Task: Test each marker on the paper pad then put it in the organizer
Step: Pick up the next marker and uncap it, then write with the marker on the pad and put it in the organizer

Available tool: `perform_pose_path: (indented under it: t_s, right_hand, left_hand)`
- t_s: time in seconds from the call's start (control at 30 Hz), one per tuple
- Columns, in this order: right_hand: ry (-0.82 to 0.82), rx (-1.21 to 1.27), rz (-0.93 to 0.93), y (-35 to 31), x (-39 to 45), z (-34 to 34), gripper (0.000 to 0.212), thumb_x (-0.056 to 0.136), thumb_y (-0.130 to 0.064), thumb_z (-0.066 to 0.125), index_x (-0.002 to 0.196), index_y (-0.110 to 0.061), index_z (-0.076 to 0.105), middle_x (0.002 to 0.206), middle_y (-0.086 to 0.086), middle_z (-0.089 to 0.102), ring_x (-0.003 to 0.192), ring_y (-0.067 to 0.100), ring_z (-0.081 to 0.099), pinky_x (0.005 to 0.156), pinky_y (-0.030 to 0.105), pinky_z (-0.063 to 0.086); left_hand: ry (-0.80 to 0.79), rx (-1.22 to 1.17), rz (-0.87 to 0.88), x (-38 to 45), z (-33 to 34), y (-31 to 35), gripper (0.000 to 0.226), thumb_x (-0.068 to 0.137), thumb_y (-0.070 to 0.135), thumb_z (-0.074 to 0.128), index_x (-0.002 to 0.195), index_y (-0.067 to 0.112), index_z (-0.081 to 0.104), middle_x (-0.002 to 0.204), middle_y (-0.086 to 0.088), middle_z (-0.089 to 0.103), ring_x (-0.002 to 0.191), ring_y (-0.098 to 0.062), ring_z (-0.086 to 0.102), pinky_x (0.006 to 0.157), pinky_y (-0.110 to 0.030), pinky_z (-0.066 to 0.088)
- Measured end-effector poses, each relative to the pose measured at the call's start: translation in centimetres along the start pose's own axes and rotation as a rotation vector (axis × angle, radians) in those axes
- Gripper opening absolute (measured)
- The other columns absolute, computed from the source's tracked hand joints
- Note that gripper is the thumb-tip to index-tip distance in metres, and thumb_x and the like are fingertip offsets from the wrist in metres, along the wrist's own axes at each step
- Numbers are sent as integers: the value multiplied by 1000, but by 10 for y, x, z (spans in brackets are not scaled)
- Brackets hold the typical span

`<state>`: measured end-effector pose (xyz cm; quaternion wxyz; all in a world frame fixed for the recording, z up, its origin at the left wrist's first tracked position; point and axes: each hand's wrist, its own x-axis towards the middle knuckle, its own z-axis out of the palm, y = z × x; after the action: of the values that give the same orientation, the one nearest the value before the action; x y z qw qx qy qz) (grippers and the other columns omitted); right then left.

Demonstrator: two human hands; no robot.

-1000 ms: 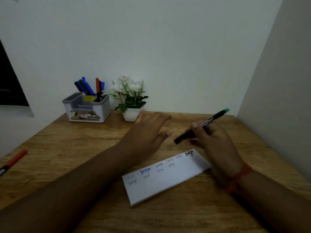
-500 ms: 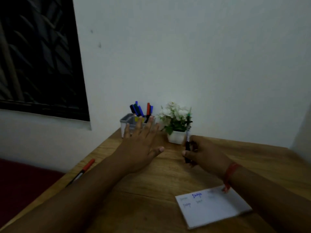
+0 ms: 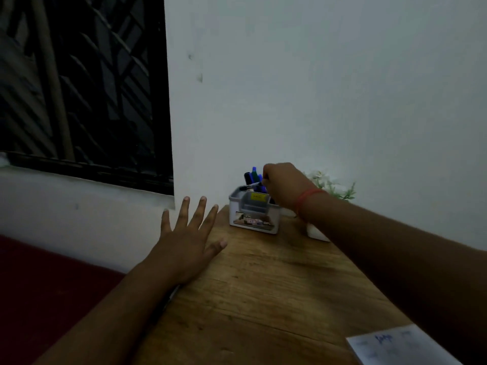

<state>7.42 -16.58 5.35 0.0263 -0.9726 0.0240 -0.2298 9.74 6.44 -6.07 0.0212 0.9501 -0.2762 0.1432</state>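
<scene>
right hand [image 3: 283, 187] up over the organizer [image 3: 253, 214], fingers curled closed, pinching a marker [image 3: 249, 186] whose dark end pokes out leftward across the rear compartment. exact finger contact hidden behind the knuckles. left hand [image 3: 185, 246] spread flat, fingers apart, empty, at the table's [image 3: 263, 285] left edge, half over the drop.

step in hand, judging by position: dropping the tested marker in with the others.
- tip the marker upright before release; lying nearly level now, would bridge the rim and roll off.
- aim for the rear compartment where the blue and dark markers [image 3: 253, 175] stand; front tray looks shallow.
- thread between standing caps, not onto them; crowded slot, could knock one out.
- lower till it bottoms, then let go. no toss.

around:
- flower pot [image 3: 317, 233] just right of the organizer, mostly behind the right wrist; forearm passes right over it, could be clipped when pulling back.
- paper pad [image 3: 395, 346] at bottom right, well apart from the organizer, blue scribbles on it.
- organizer near the back left corner, close to the wall; a push could slide it.
- dark window upper left, dim light, marker colours hard to read.
</scene>
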Motion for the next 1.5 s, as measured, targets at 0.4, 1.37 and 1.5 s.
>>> perform_pose_path:
  t_s: [0.4,1.37,1.5]
  right_hand:
    - [-178,-269,-107,-52,69,19,20,91,-2,51,103,-7,67,100,11,69,90,28,67,74,33,54]
    - [92,-251,-546,-69,-58,50,25,98,-33,48,116,-19,58,106,0,64,89,21,65,64,40,58]
    - [54,-269,-578,-63,-70,50,26,100,-34,46,118,-18,57,108,0,63,90,20,64,63,31,51]
  left_hand:
    - [-141,-119,-87,-7,4,-26,84,75,79,-8,149,41,-26,156,8,-35,142,-23,-35,114,-60,-15]
    - [-385,-624,203,-28,-18,-63,32,92,14,66,110,40,72,129,20,55,121,-1,47,90,-14,36]
    - [-361,-610,240,-25,-16,-62,24,88,23,72,102,42,73,118,17,59,113,-5,53,98,-28,43]
